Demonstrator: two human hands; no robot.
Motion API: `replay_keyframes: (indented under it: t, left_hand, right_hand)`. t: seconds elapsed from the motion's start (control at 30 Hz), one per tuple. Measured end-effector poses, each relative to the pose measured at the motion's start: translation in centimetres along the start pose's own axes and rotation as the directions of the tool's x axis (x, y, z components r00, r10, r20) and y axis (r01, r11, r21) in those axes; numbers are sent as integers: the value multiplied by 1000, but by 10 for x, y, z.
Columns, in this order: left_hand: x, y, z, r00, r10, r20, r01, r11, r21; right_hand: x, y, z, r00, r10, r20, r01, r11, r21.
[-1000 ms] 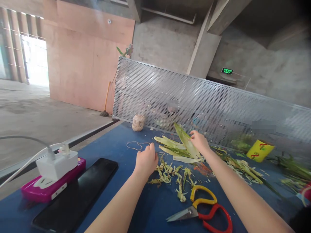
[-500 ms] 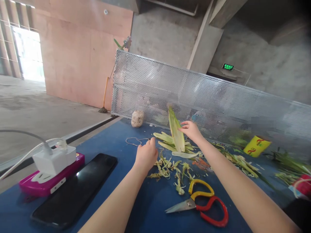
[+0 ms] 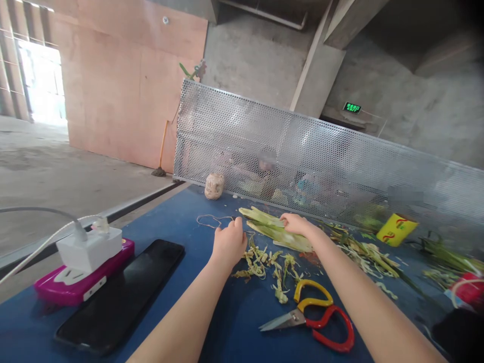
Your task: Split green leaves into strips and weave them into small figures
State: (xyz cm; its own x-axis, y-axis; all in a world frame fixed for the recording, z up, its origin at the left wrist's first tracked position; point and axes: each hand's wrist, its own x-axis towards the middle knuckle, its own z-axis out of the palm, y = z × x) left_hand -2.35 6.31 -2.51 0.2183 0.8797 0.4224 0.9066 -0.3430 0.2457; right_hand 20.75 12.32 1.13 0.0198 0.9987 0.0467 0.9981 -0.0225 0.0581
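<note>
Several pale-green leaves (image 3: 269, 232) | on blue table (image 3: 166, 222) | under right grip (image 3: 297, 224), extending left

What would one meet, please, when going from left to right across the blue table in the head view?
Purple power strip, black phone, pale rounded object, left hand, green leaves, right hand, yellow roll, red object near the edge.

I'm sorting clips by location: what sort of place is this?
Probably a makeshift workspace in an industrial or unfinished building: there's a bare concrete wall, a green exit sign, and a blue table holding scissors and pale green leaves.
</note>
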Motion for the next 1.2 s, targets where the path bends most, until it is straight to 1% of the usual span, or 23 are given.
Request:
replay_keyframes:
  t: [0.17,0.33,0.47,0.53,0.63,0.8,0.87,1.0,1.2]
  left_hand:
    - [-1,1,0,1000,9,22,-8,1000,-11]
    - [-1,1,-1,1000,17,1,-17,1000,-5]
    - [0,2,0,1000,31,-6,-31,1000,-3]
    - [0,2,0,1000,30,-9,-30,1000,-6]
    - [0,2,-1,1000,28,-8,-28,999,-16]
    - [0,2,-2,1000,18,3,-18,999,-29]
    - [0,2,-2,1000,12,12,-12,999,-35]
    - [0,1,-3,1000,-10,28,11,999,-46]
    - [1,-1,-3,999,-31,32,32,998,-57]
  right_hand:
    - [25,-25,4,1000,9,-24,-9,1000,8]
    - [45,-55,13,999,45,11,-45,998,39]
    - [52,-63,20,997,75,27,-77,995,68]
    - [55,-60,22,997,77,17,-78,993,90]
    - [59,-51,19,998,53,-32,-48,989,138]
    - [62,-32,-1,990,-21,-140,59,961,270]
    - [63,-26,-11,983,-26,-179,85,941,327]
    - [63,-17,-28,977,-3,-213,102,886,452]
    - [48,-5,-46,978,61,-199,83,764,640]
